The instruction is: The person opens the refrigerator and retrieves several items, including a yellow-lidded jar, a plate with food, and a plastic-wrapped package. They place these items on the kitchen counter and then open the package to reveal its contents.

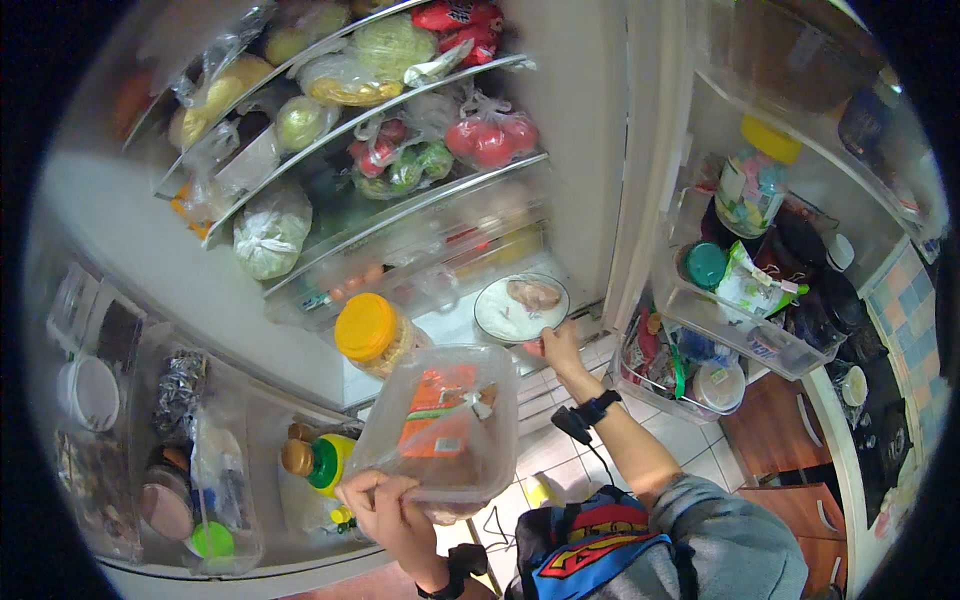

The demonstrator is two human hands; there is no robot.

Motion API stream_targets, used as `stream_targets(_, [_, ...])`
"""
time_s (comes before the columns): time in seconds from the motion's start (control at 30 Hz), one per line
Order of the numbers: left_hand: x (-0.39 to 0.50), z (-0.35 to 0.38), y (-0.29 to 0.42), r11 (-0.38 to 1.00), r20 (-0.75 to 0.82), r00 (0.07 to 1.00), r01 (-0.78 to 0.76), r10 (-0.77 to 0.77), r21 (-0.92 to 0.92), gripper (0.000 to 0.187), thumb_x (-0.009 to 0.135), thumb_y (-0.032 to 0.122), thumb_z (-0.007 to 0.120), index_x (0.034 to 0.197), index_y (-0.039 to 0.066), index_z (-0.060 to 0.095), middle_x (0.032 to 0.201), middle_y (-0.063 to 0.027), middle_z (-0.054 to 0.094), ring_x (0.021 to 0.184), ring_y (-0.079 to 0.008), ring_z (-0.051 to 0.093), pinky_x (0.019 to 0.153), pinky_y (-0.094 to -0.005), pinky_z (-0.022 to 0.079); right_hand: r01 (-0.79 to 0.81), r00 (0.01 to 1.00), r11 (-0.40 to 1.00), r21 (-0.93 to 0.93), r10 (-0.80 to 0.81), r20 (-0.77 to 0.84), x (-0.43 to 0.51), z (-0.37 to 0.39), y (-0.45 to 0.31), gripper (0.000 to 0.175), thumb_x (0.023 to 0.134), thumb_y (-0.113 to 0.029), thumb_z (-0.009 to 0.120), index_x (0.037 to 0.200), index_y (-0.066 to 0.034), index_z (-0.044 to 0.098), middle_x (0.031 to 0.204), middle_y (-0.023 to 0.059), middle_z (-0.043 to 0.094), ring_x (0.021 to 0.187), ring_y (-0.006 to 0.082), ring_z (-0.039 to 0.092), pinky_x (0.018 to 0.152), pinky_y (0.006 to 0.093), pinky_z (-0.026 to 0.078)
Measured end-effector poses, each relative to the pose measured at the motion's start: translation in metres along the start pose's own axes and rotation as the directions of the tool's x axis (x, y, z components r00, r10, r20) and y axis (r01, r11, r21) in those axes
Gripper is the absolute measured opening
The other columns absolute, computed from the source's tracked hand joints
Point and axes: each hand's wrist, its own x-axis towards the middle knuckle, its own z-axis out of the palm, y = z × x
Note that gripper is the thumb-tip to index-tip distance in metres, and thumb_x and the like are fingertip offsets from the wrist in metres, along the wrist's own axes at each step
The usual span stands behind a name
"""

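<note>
My left hand grips the near end of a translucent plastic container, held tilted in front of the open fridge. Inside it lie an orange packet with a printed code and a knotted clear bag. My right hand reaches to the fridge floor, its fingers at the near rim of a round dish. That dish holds a pale piece of what looks like raw meat. Something pinkish shows by my right fingers, too small to name. A jar with a yellow lid stands left of the dish, partly behind the container.
Glass shelves above hold bagged fruit and vegetables, including a bag of red tomatoes. Clear drawers sit below them. Both fridge doors stand open; the right door bin and left door bin carry jars and packets.
</note>
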Motion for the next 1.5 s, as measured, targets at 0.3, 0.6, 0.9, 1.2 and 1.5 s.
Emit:
stream_targets(0.3, [-0.031, -0.005, 0.01, 0.998, -0.078, 0.997, 0.017, -0.012, 0.063, 0.016, 0.063, 0.0, 0.059, 0.074, 0.01, 0.056, 0.081, -0.0051, 0.041, 0.079, -0.0231, 0.045, 0.073, -0.0336, 0.037, 0.075, 0.955, 0.982, -0.173, -0.121, -0.271, 0.061, 0.011, 0.083, 0.035, 0.085, -0.004, 0.048, 0.11, 0.0134, 0.031, 0.093, 0.0305, 0.06, 0.071, 0.0268, 0.07, 0.056, 0.0346, 0.055])
stream_targets(0.6, [-0.018, 0.002, -0.008, 0.987, -0.087, 0.992, -0.097, 0.087, -0.126, 0.014, 0.062, 0.006, 0.064, 0.072, 0.012, 0.056, 0.082, -0.0035, 0.042, 0.08, -0.022, 0.046, 0.071, -0.034, 0.038, -0.084, 0.996, 0.889, -0.45, 0.056, -0.076, 0.034, 0.0, 0.045, 0.025, 0.088, -0.017, 0.063, 0.088, 0.0074, 0.058, 0.08, 0.0119, 0.067, 0.071, 0.0155, 0.062, 0.06, 0.0303, 0.052])
stream_targets(0.9, [-0.02, -0.022, -0.03, 0.746, -0.082, 0.962, -0.255, 0.261, -0.615, 0.018, 0.067, 0.021, 0.065, 0.072, 0.011, 0.051, 0.086, -0.0085, 0.043, 0.085, -0.0251, 0.047, 0.075, -0.0369, 0.038, -0.4, 0.613, 0.908, 0.124, 0.165, 0.773, -0.215, -0.106, -0.091, 0.084, 0.087, -0.073, 0.027, 0.148, -0.0147, 0.023, 0.147, 0.0143, 0.037, 0.127, 0.0343, 0.045, 0.088, 0.0559, 0.049])
stream_targets(1.2, [-0.055, 0.006, 0.09, 0.232, 0.015, 0.719, -0.204, 0.695, -0.951, 0.014, 0.075, 0.021, 0.063, 0.079, 0.01, 0.056, 0.094, -0.0107, 0.042, 0.093, -0.0257, 0.045, 0.083, -0.0416, 0.037, -0.242, 0.954, 0.897, 0.369, 0.15, 0.26, -0.411, -0.249, -0.119, 0.07, 0.094, -0.052, 0.044, 0.145, -0.0056, 0.027, 0.142, 0.0178, 0.041, 0.123, 0.0338, 0.05, 0.098, 0.0549, 0.043])
stream_targets(1.5, [-0.226, 0.124, 0.322, 0.19, 0.627, -0.05, 0.969, 0.777, -0.159, 0.11, 0.072, 0.023, 0.077, 0.152, 0.017, 0.001, 0.15, -0.015, 0.027, 0.136, -0.0293, 0.032, 0.109, -0.0484, 0.031, 0.35, 0.784, 0.851, 0.391, -0.037, -0.62, -0.55, -0.472, -0.126, 0.058, 0.093, -0.039, 0.046, 0.139, -0.0055, 0.038, 0.131, 0.0127, 0.053, 0.118, 0.0239, 0.055, 0.101, 0.0424, 0.043])
